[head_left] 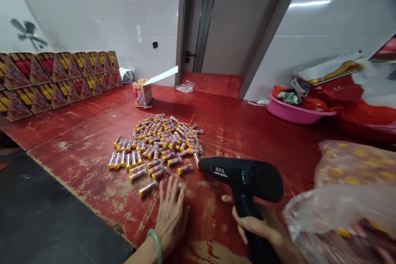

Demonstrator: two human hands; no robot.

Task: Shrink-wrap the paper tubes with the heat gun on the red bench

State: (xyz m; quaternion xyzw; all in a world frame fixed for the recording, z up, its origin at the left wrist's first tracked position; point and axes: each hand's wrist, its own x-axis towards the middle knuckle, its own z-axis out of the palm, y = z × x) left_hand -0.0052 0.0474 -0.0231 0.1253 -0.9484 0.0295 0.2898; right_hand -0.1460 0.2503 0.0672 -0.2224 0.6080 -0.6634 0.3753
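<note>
A loose pile of several small clear tubes [157,144] with yellow and red contents lies on the worn red tabletop [235,132]. My left hand [171,214] rests flat with its fingers spread at the pile's near edge, and its fingertips touch or cover one tube [181,186]. A jade-green bangle [154,245] circles that wrist. My right hand [256,225] grips the handle of a black heat gun [244,177], whose nozzle points left and ends just beside the nearest tubes.
Crinkled plastic bags [343,198] with yellow markings lie at the right. Behind the pile stands a small open carton [144,95]. Rows of pyramid-shaped boxes [58,78] line the far left. A pink basin [293,111] holds assorted items. The dark floor [46,210] lies beyond the left edge.
</note>
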